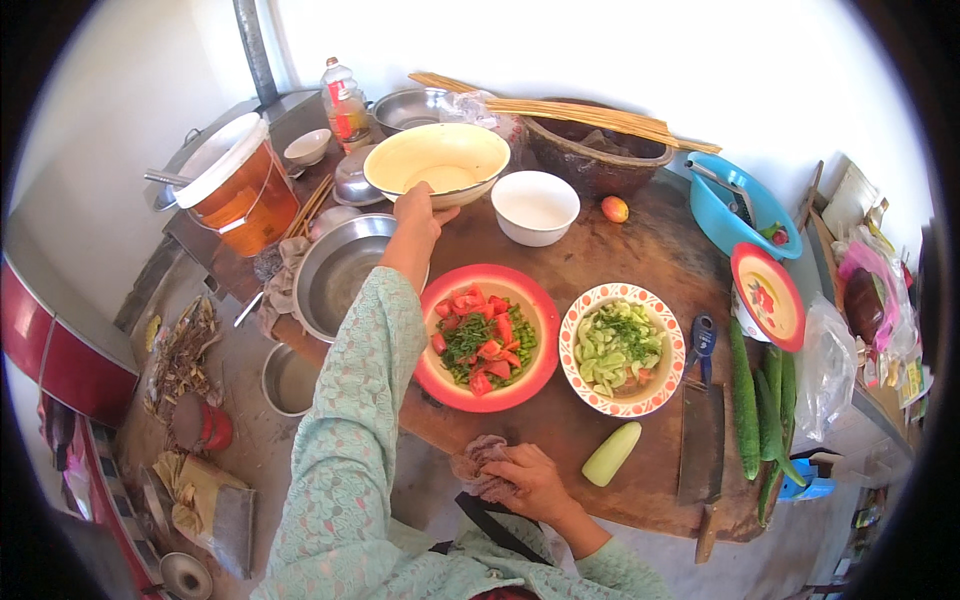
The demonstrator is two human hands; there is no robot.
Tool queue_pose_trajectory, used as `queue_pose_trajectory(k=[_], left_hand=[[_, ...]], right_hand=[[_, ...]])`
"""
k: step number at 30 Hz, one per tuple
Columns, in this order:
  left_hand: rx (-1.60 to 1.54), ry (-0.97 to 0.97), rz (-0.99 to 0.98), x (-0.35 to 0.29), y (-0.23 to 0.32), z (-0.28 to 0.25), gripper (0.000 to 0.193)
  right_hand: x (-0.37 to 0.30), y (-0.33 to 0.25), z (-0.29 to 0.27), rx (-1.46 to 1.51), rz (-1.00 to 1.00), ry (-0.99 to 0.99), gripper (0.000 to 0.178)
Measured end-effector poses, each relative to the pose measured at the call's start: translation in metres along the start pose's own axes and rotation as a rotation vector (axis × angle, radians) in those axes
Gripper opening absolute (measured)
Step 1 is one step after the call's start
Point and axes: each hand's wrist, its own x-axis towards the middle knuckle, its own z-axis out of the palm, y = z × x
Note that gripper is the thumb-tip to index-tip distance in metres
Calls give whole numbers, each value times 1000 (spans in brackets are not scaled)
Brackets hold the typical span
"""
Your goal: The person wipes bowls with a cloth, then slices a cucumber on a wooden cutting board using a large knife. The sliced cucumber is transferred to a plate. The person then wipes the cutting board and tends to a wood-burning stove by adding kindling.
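My left hand (418, 218) stretches far across the table and grips the near rim of a cream enamel basin (437, 155). Close to the table's front edge, my right hand (532, 484) is closed on a crumpled brownish cloth (484, 468). A white bowl (535, 207) stands just right of the basin. Between my hands sits a red-rimmed dish (541, 352) of cut tomatoes, chopped green pieces and herbs. Beside it, a patterned bowl (570, 366) holds sliced cucumber topped with herbs. A peeled cucumber piece (611, 454) lies right of my right hand.
A cleaver (702, 445), a blue-handled peeler (703, 340) and several cucumbers (744, 400) lie at right, near a blue basin (708, 215). At left are a metal basin (350, 275) and an orange bucket (240, 190). Bamboo sticks (590, 115) rest across a dark crock (600, 165).
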Motion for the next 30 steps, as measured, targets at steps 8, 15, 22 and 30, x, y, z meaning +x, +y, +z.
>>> queue_pose_trajectory(k=[8, 15, 22, 30], left_hand=[[-42, 29, -27, 7, -14, 16, 49], [-36, 23, -34, 15, -25, 21, 49], [-82, 62, -84, 24, -35, 23, 51], [-119, 47, -77, 47, -58, 5, 56]], right_hand=[[0, 2, 0, 6, 24, -29, 32], [2, 3, 1, 26, 10, 12, 36], [-4, 11, 4, 34, 33, -11, 34], [0, 4, 0, 45, 51, -26, 36]])
